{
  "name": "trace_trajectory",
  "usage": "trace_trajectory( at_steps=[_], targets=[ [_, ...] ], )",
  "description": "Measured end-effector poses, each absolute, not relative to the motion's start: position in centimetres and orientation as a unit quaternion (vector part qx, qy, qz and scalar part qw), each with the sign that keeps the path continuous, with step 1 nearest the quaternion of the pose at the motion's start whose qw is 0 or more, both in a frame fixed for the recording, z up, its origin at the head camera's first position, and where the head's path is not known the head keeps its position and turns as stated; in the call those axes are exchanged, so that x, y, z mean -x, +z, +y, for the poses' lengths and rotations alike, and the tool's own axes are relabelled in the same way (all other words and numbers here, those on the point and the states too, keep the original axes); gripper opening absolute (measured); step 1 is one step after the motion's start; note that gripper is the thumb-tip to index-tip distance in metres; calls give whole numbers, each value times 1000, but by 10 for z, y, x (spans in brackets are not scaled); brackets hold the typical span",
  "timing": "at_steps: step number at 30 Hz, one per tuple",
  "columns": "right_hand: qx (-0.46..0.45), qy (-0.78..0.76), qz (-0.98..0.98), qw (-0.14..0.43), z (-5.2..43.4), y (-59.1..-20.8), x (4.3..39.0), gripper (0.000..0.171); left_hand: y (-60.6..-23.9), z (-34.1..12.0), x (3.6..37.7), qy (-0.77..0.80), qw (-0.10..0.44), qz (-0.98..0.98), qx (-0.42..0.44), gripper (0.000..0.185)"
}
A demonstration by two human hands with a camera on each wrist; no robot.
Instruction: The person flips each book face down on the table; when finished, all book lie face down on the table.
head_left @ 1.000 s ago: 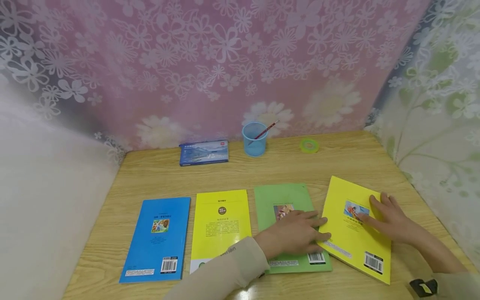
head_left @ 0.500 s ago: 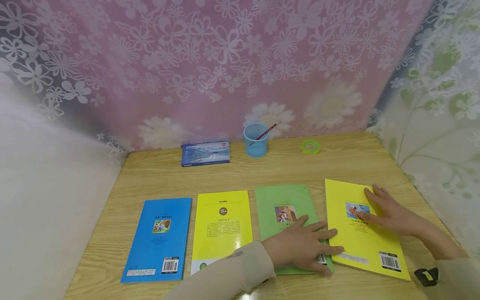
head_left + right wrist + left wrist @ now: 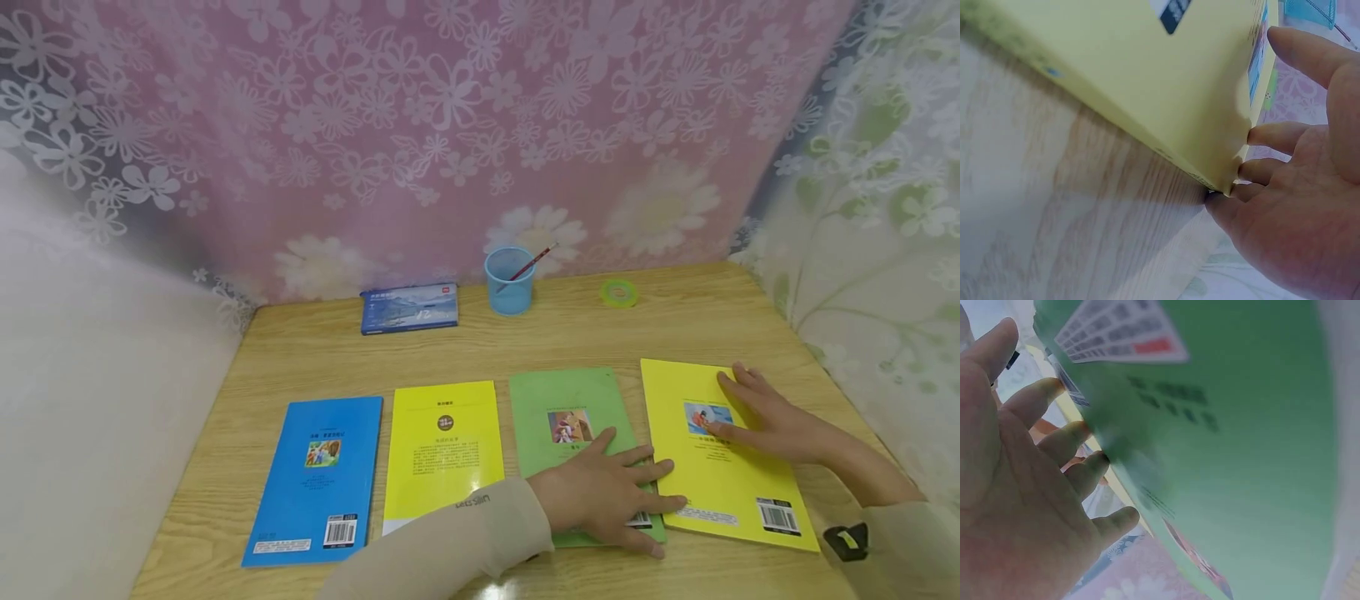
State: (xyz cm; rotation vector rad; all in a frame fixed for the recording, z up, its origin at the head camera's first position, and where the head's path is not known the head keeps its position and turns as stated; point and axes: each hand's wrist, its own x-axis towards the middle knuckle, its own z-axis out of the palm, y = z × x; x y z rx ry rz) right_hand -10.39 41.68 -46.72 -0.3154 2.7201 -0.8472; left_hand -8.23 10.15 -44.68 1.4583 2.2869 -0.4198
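Several thin books lie in a row on the wooden table (image 3: 675, 321): a blue book (image 3: 315, 479), a lime-yellow book (image 3: 442, 450), a green book (image 3: 566, 417) and a yellow book (image 3: 720, 475) at the right. My left hand (image 3: 611, 496) lies flat on the green book's lower right corner, its fingertips touching the yellow book's left edge. My right hand (image 3: 765, 417) rests flat on the yellow book's upper right part. The left wrist view shows the green book's cover (image 3: 1241, 456) close up beside straight fingers (image 3: 1054, 434). The right wrist view shows the yellow book (image 3: 1166, 81) above the table with fingers (image 3: 1272, 134) against it.
At the back of the table stand a blue mesh cup (image 3: 509, 280) holding a red pencil (image 3: 531, 262), a blue box (image 3: 408, 307) to its left and a green tape roll (image 3: 618, 292) to its right. Flowered curtains enclose the table on all sides.
The yellow book has been turned from a tilt to lie straight, parallel with the green book. My right hand moved with it; my left hand slid down the green book to its lower corner.
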Motion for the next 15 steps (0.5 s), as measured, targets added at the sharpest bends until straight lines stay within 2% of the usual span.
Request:
trace_trajectory(
  at_steps=[15],
  targets=[
    [116,-298,937,142,417,-469,113,97,-445,111,78,-142,198,815,-525,68]
  ],
)
